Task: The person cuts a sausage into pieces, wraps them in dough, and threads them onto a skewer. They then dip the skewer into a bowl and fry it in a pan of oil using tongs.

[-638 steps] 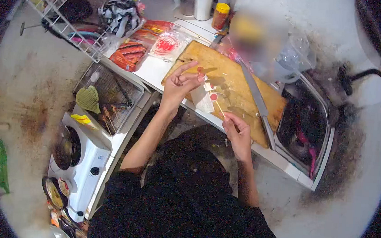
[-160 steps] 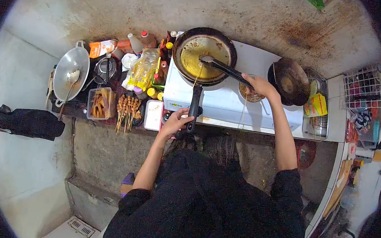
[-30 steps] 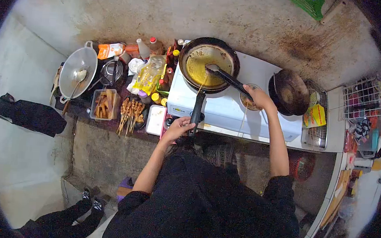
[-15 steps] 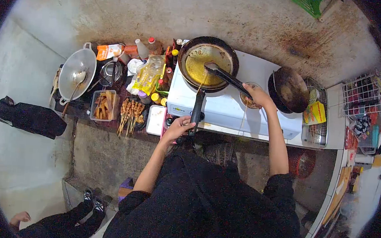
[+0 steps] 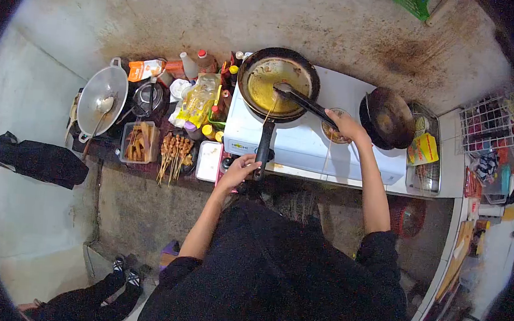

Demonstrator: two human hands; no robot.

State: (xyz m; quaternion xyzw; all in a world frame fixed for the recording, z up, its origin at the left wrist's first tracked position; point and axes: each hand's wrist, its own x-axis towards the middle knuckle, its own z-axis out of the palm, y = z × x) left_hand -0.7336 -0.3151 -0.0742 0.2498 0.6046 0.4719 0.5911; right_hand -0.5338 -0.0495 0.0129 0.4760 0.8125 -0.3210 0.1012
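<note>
My right hand (image 5: 347, 126) grips black tongs (image 5: 308, 106), whose tips reach down into the frying pan (image 5: 314, 75). Yellow liquid (image 5: 262, 89) that looks like oil covers part of the pan bottom. A thin skewer stick (image 5: 268, 116) leans over the near rim, its upper end right at the tongs' tips. My left hand (image 5: 239, 171) is closed at the end of the pan's black handle (image 5: 264, 142), fingers against its left side. The pan stands on the left side of a white gas stove (image 5: 335, 157). Behind my right hand, a round plate (image 5: 330, 130) shows partly.
Left of the stove are meat skewers (image 5: 176, 152), a plastic container (image 5: 141, 142) of brown strips, sauce bottles (image 5: 189, 66) and a large wok (image 5: 114, 85) with a ladle. A dark wok (image 5: 388, 119) sits at the stove's right. Another person's legs (image 5: 96, 292) show at lower left.
The whole view has shifted slightly. Both hands keep their hold on the tongs and the pan handle. The other person's hand at lower left has dropped lower.
</note>
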